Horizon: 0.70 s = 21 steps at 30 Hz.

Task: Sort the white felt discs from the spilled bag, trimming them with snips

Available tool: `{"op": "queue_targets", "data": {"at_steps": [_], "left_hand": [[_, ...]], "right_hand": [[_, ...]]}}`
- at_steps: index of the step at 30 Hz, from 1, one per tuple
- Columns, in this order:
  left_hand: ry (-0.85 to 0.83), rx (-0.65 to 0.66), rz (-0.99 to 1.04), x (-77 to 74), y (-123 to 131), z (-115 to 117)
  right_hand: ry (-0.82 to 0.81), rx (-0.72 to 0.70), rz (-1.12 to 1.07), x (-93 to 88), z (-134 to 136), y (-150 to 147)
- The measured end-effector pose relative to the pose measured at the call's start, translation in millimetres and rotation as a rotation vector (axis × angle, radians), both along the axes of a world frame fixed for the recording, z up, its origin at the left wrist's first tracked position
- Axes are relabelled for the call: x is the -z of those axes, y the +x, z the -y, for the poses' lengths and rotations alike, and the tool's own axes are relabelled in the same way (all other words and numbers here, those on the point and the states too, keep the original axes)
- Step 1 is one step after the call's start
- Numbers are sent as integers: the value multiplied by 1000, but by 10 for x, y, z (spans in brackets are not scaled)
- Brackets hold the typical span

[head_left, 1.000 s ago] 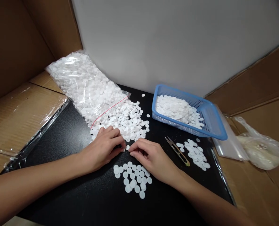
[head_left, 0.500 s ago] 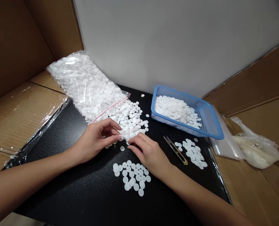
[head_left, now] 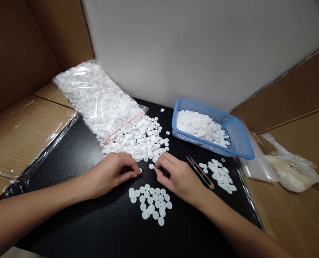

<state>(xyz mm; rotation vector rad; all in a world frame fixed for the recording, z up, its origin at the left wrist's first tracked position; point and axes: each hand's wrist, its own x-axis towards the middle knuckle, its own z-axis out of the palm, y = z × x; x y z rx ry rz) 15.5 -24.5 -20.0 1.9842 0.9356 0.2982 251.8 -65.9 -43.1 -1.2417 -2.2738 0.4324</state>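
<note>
Small flat white round discs lie in a heap (head_left: 140, 139) that spills from a clear zip bag (head_left: 95, 96) with a red seal line. My left hand (head_left: 120, 168) is pinched just in front of the heap, with a partly hidden white disc at its fingertips. Facing it, my right hand (head_left: 174, 173) pinches a white disc (head_left: 151, 166) by its edge. Nearer to me, a loose patch of discs (head_left: 150, 202) is spread over the black tabletop (head_left: 95, 222), mostly one layer deep with some overlapping.
A blue plastic basket (head_left: 213, 145), partly filled with discs, stands at the back right. Thread snips (head_left: 199, 172) lie beside my right hand, near another small pile of discs (head_left: 222, 175). Cardboard (head_left: 22, 132) flanks the table; a clear plastic bag (head_left: 291, 168) lies at right.
Both hands have drawn back from the heap towards me and slightly apart. A disc now shows at my right fingertips. The near patch of discs looks unchanged.
</note>
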Motion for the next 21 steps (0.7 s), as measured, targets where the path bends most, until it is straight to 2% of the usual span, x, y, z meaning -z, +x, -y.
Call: {"op": "queue_targets", "data": {"at_steps": [4, 8, 10, 12, 15, 17, 21], "left_hand": [[166, 34, -101, 27, -16, 40], [291, 50, -150, 68, 19, 66], [357, 51, -201, 99, 56, 72], [415, 49, -245, 127, 93, 68], [444, 39, -269, 145, 130, 43], [438, 32, -267, 137, 145, 20], [407, 47, -221, 97, 169, 3]], "right_hand": [[62, -49, 93, -28, -22, 51], [-126, -164, 237, -165, -19, 91], [-175, -146, 237, -270, -12, 151], [-147, -34, 214, -367, -8, 274], [-87, 263, 251, -432, 5, 558], [-93, 428, 318, -400, 29, 750], [-221, 546, 349, -229, 87, 940]]}}
